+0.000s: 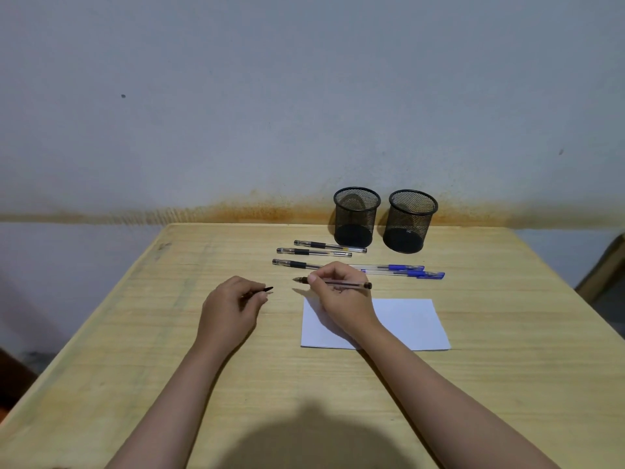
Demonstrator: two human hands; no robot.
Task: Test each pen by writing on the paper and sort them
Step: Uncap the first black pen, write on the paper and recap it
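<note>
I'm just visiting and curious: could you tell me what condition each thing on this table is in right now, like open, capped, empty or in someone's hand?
Pen in the right hand: uncapped, tip bare, held above the table.
Pen cap: off its pen, held in the left hand.
Right hand: grips the uncapped pen.
Three black pens: capped, lying flat.
Two blue pens: capped, lying flat.
Paper: flat, looks blank.
Two mesh pen cups: upright, empty.

There is one view only, from a camera on the person's head, looking forward and down across the wooden table (pixel 473 384) toward the wall (pixel 236 96) behind it. Wide-angle, it sits close over the forearms, and its edges seem to bow, perhaps from the lens.
</note>
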